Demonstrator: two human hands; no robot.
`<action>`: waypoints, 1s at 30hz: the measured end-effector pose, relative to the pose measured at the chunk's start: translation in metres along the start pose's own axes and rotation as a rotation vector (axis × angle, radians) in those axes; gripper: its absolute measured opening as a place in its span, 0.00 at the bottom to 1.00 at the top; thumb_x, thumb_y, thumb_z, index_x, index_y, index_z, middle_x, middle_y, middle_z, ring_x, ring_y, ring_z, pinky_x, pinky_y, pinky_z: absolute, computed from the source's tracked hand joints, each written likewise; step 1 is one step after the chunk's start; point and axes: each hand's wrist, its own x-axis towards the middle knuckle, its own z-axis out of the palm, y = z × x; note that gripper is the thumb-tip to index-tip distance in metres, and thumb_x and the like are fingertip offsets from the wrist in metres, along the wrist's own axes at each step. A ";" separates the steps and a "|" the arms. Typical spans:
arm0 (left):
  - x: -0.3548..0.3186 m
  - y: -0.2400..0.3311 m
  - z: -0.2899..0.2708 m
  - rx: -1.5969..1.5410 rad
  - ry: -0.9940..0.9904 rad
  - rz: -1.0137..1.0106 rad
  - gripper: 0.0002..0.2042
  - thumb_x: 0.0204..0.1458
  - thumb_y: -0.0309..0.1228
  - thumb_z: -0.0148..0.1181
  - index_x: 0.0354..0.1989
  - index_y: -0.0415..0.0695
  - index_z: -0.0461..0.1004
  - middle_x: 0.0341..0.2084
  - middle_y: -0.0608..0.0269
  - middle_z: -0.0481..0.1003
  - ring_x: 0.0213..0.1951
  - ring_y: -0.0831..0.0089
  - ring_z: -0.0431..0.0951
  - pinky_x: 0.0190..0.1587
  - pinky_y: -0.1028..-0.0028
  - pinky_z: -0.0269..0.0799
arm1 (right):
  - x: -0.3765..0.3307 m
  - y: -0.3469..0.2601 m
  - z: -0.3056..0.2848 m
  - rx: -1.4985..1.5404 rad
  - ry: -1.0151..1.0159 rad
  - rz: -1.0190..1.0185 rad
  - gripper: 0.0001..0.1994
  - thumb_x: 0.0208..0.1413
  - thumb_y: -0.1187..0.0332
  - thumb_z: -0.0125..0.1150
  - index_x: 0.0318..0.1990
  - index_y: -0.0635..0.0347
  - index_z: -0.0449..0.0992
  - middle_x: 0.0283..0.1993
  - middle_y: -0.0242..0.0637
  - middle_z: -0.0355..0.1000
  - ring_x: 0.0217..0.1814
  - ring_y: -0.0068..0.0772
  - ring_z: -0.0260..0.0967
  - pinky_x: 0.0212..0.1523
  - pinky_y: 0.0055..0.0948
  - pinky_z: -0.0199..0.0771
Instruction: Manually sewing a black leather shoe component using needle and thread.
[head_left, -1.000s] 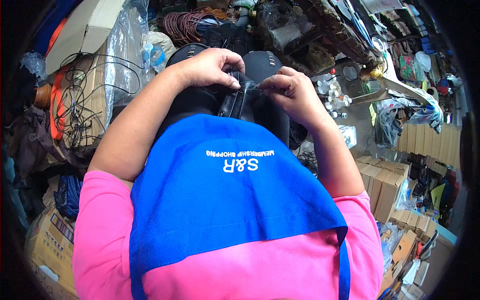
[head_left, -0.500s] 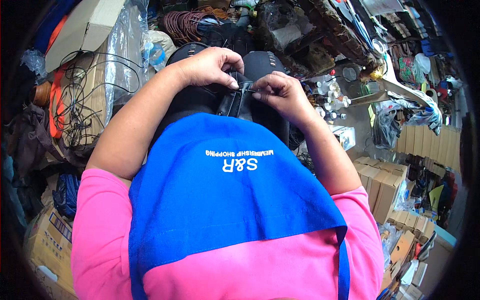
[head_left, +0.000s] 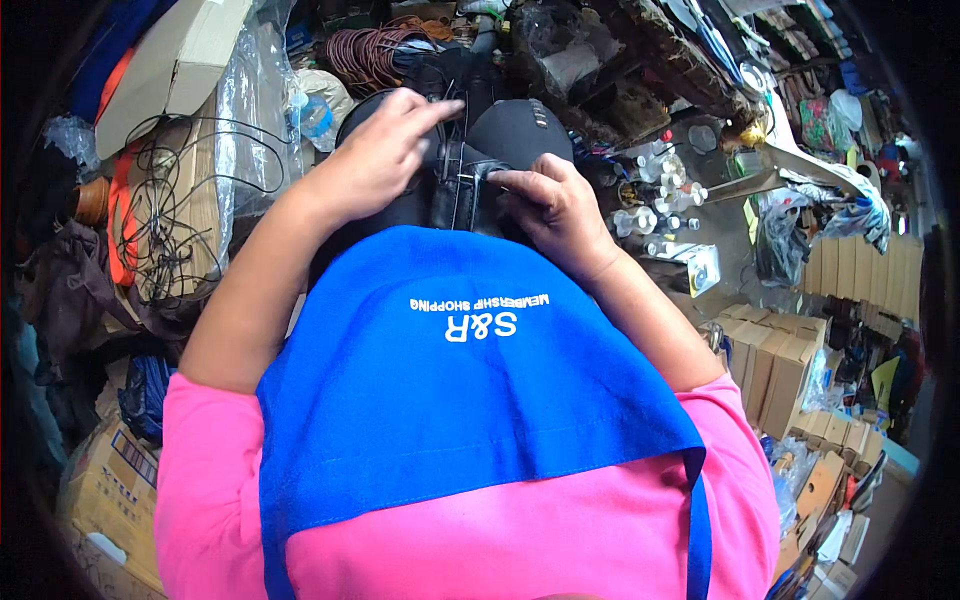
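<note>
Messy floor (head_left: pixel 735 235), black leathery piece (head_left: pixel 463 195) mid-lap

Lies between left hand (head_left: pixel 385 150) and right hand (head_left: pixel 560 205), long axis pointing away from one blue apron (head_left: pixel 480 400). Nearer the right: half curled, fingertips at its edge, can't tell if pinching. Left: loosely open, nothing visibly held. Tally: two hands, one piece.

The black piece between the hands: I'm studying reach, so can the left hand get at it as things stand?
Probably yes: the left hand is just beside the black piece, and nothing visible blocks its fingers.
</note>
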 end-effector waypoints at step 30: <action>-0.020 0.040 0.005 0.378 0.100 0.112 0.15 0.37 0.22 0.63 0.35 0.54 0.81 0.22 0.68 0.62 0.32 0.70 0.65 0.41 0.69 0.56 | 0.024 0.034 -0.013 0.347 -0.305 0.187 0.13 0.47 0.73 0.59 0.39 0.42 0.82 0.30 0.28 0.68 0.40 0.27 0.66 0.46 0.27 0.65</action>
